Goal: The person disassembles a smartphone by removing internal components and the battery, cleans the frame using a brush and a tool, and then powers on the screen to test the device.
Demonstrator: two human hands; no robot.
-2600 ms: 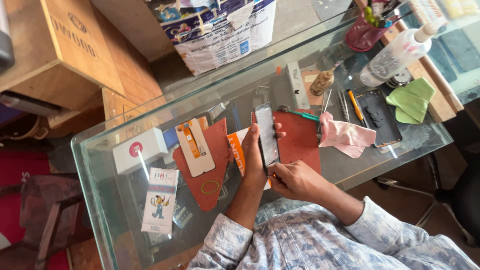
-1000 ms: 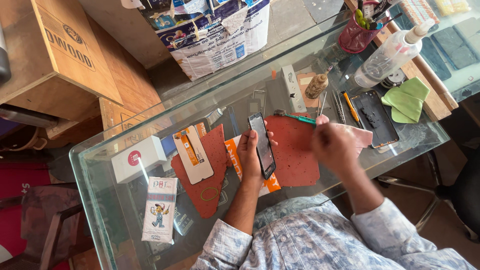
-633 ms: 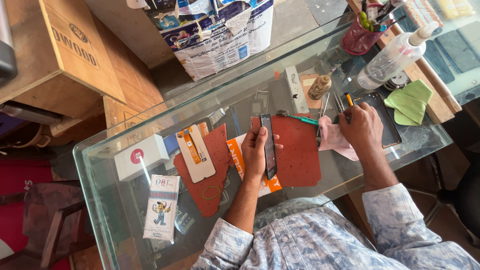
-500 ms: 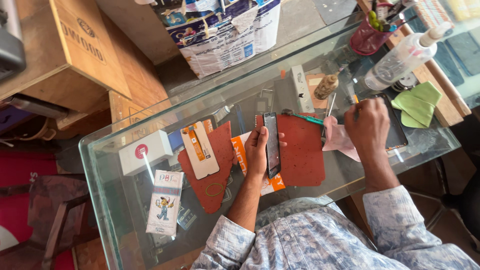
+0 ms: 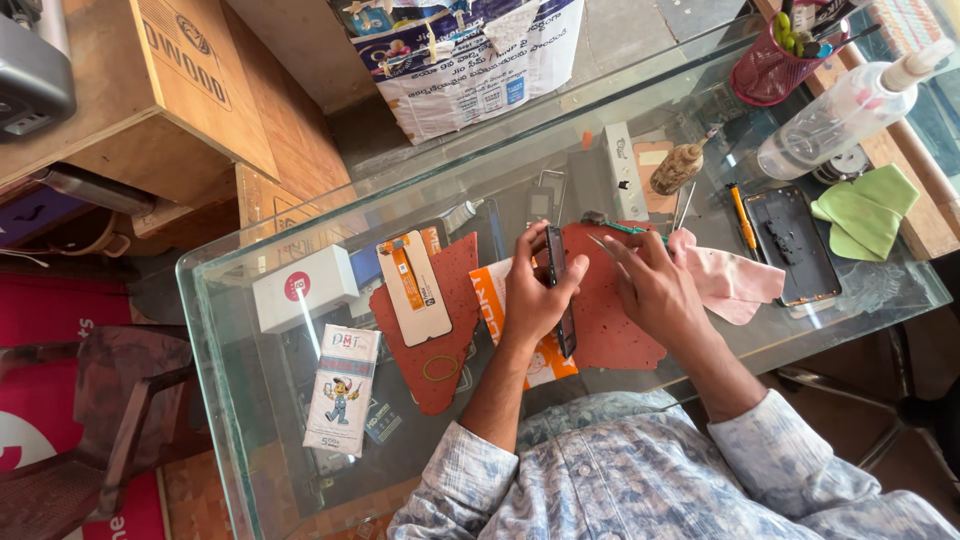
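On the glass counter (image 5: 250,330), all places taken from the red mat (image 5: 620,330) lying in front of the person.

- Left hand (image 5: 530,295): grip closed around a dark phone (image 5: 558,290), held up on its long edge above the mat's left border, thumb on one side, fingers on the other. Standing it edgewise turns the thin side seam toward the other hand, which looks like the reason for the hold.
- Right hand (image 5: 655,290): over the mat's middle, grip pinched shut on a thin tool with a teal handle (image 5: 625,228). The tip points toward the phone's upper edge; whether it touches I cannot tell.
- Pink cloth (image 5: 725,285): just right of the mat, partly under the right wrist.
- Opened phone back (image 5: 790,245): further right, lying flat, with an orange-handled tool (image 5: 740,215) beside it and a green cloth (image 5: 865,210) beyond.
- Left of the mat: an orange packet (image 5: 530,350) partly under it, then a second red mat (image 5: 440,320) carrying a boxed part (image 5: 412,288) and a rubber band (image 5: 440,368); a white box (image 5: 305,288) and a printed packet (image 5: 340,375) lie further left.
- Behind the mat: a small brown bottle (image 5: 678,168), a clear spray bottle (image 5: 840,115), a red mesh pen cup (image 5: 775,65).

Edges and room: the mat's near border sits close to the counter's near edge, so the forearms overhang it. Bare glass shows mostly at the far left; the right side is crowded up to the edge.
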